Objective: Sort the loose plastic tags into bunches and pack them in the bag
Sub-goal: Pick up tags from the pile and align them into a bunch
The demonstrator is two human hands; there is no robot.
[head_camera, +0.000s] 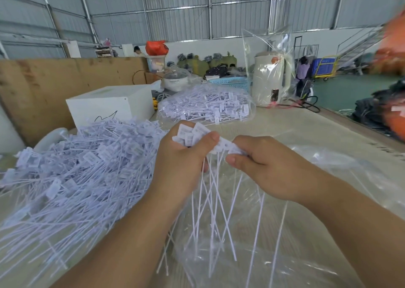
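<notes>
Pale warehouse surface (306, 129): the left hand (182, 156) has its grip curled round a bunch of white plastic tags (195, 134); the right hand (263, 165) pinches one tag head. Loose tags (76, 167) lie heaped left, over a clear plastic bag (285, 254).

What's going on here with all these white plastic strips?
A person is gathering plastic tags into a bunch. The left hand grips a bunch of tags by their heads, tails hanging down, while the right hand pinches another tag's head beside it. A big loose pile lies to the left, a clear bag is spread underneath, and a filled bag sits farther back.
</notes>
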